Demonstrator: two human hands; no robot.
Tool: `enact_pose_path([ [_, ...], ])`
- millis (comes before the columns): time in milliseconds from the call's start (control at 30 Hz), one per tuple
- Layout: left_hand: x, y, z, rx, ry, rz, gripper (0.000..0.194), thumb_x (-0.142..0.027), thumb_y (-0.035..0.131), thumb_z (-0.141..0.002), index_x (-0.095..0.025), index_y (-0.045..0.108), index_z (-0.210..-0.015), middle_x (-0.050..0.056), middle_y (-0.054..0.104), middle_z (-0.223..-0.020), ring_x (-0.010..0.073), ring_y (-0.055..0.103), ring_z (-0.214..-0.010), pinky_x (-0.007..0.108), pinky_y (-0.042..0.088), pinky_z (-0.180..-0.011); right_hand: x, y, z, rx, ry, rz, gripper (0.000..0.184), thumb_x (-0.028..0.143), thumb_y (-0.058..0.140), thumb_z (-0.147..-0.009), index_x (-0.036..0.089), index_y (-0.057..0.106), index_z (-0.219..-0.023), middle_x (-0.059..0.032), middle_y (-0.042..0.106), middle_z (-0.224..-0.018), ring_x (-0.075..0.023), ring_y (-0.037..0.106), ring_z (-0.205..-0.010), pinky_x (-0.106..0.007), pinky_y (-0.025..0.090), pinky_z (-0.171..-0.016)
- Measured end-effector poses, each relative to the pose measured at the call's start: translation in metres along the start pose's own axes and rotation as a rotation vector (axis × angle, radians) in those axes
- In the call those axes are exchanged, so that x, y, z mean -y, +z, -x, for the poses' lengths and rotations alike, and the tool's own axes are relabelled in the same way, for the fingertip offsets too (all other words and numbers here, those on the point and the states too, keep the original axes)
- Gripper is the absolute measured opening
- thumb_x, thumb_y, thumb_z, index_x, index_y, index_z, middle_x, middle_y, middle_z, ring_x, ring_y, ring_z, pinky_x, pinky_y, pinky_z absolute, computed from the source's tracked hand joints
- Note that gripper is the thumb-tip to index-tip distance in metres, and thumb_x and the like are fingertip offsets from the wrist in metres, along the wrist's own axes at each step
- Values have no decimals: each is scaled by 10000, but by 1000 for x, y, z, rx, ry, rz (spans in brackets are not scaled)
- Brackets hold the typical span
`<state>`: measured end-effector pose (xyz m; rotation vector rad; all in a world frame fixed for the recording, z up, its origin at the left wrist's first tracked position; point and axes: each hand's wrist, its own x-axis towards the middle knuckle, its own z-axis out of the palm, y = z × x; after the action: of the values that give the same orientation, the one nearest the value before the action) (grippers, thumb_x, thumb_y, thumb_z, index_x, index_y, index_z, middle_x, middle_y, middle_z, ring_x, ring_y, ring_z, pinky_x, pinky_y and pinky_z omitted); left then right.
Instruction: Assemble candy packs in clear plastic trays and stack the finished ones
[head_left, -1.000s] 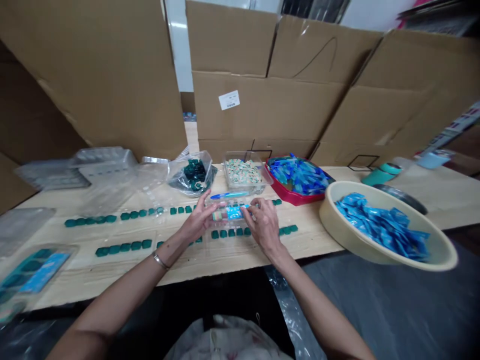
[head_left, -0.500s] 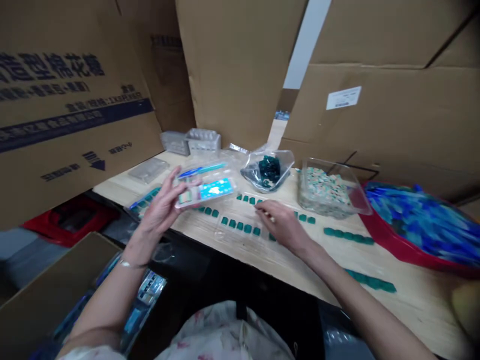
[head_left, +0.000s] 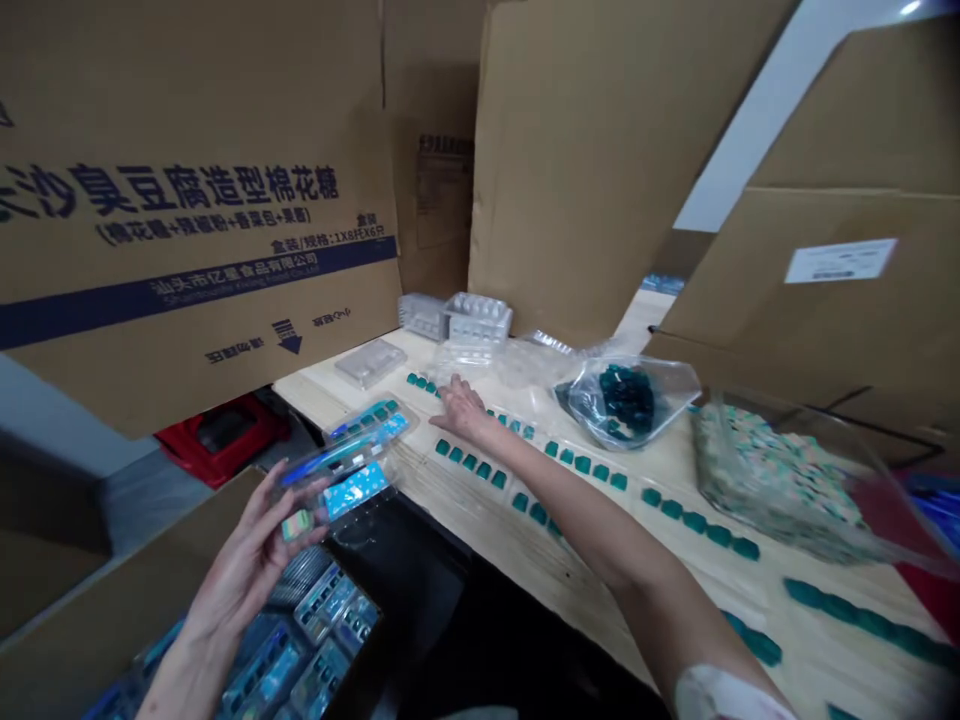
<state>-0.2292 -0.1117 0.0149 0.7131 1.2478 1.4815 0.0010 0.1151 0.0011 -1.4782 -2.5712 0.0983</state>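
My left hand (head_left: 247,570) grips a clear plastic blister tray (head_left: 345,475) over a cardboard box at the lower left. The tray holds a blue sachet, a blue stick and a small striped piece. My right hand (head_left: 461,410) lies flat with its fingers apart, touching the wooden tabletop (head_left: 322,390) among rows of small teal pieces (head_left: 469,460). It holds nothing. To its right sit a clear bag of dark teal pieces (head_left: 626,400) and a clear box of speckled candies (head_left: 776,480).
Below my left hand, the cardboard box (head_left: 90,560) holds several packaged blister trays (head_left: 300,630). Stacked clear trays (head_left: 454,318) stand at the table's far end. A red tray (head_left: 221,430) lies beyond the table's left edge. Large cardboard sheets (head_left: 600,170) rise behind the table.
The view has swung left. My left hand has carried the blister tray toward the box at the lower left, and my right hand has moved farther across the table.
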Motion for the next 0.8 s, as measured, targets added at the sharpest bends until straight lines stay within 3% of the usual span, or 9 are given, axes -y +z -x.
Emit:
enact_pose_path([
  [67, 4, -1, -1, -8, -18, 10, 669, -160, 653, -752, -358, 392, -1335, 62, 667, -1119, 191, 690, -794, 330, 596, -690, 5, 7, -3, -12, -39, 76, 431, 407, 580, -802, 104, 587, -1109, -201, 403, -1318, -312, 420, -1147, -401, 420, -889],
  [167, 11, 2, -4, 1, -41, 24, 670, -166, 650, -757, -349, 382, -1343, 75, 663, -1129, 202, 690, -801, 340, 597, -683, 11, 14, -5, 31, -88, 161, 259, 168, 454, -858, 51, 637, -1000, -221, 531, -1144, -289, 506, -1043, -363, 458, -806],
  [300, 18, 9, -9, 34, -59, 55, 667, -178, 631, -777, -338, 352, -1361, 91, 651, -1142, 210, 690, -813, 358, 596, -692, 14, 19, -9, 58, -161, 182, 307, -2, 364, -824, 33, 643, -947, -213, 601, -997, -253, 560, -964, -339, 455, -790],
  [500, 28, 16, -12, 55, -103, 110, 654, -185, 609, -799, -325, 330, -1373, 103, 637, -1155, 201, 691, -782, 398, 586, -713, 6, 19, -15, 37, -242, 172, 337, -14, 331, -831, 32, 599, -1030, -203, 601, -1074, -236, 557, -1014, -308, 452, -808],
  [600, 31, 17, -12, 55, -97, 114, 651, -192, 605, -804, -316, 321, -1377, 118, 629, -1168, 202, 690, -785, 413, 579, -725, -3, 12, -19, 17, -281, 138, 299, 50, 369, -849, 84, 590, -1048, -160, 589, -1135, -214, 527, -1068, -280, 433, -854],
  [800, 39, 23, -10, 31, -107, 145, 652, -182, 608, -801, -301, 320, -1373, 122, 643, -1133, 204, 692, -772, 429, 569, -748, -17, -2, -18, -57, -282, 29, 264, 174, 366, -897, 130, 556, -1074, -103, 601, -1095, -163, 541, -992, -255, 418, -858],
])
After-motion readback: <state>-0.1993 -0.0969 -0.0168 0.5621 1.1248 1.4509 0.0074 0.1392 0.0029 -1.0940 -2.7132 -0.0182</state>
